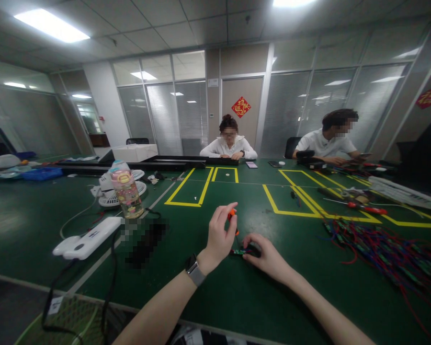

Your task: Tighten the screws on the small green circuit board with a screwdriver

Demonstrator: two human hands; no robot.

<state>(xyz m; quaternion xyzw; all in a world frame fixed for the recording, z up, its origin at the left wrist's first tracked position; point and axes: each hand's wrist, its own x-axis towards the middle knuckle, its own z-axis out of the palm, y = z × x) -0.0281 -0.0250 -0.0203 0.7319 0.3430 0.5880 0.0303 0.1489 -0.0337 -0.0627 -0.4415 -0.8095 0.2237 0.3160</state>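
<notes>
My left hand (221, 232), with a watch (195, 270) on its wrist, is closed around the orange handle of a screwdriver (232, 213). The screwdriver stands nearly upright, and its shaft points down at a small green circuit board (238, 251) low over the green table. Whether the tip touches the board is too small to tell. My right hand (264, 254) pinches the board's right end between thumb and fingers. Dark wires show beneath that hand, partly hidden by the fingers.
A heap of wired circuit boards (384, 254) lies at right, near a red-handled screwdriver (368, 208). At left stand a water bottle (127, 191), a white fan (140, 188) and a white power strip (93, 238). Yellow tape (294, 213) marks the table. Two people sit across.
</notes>
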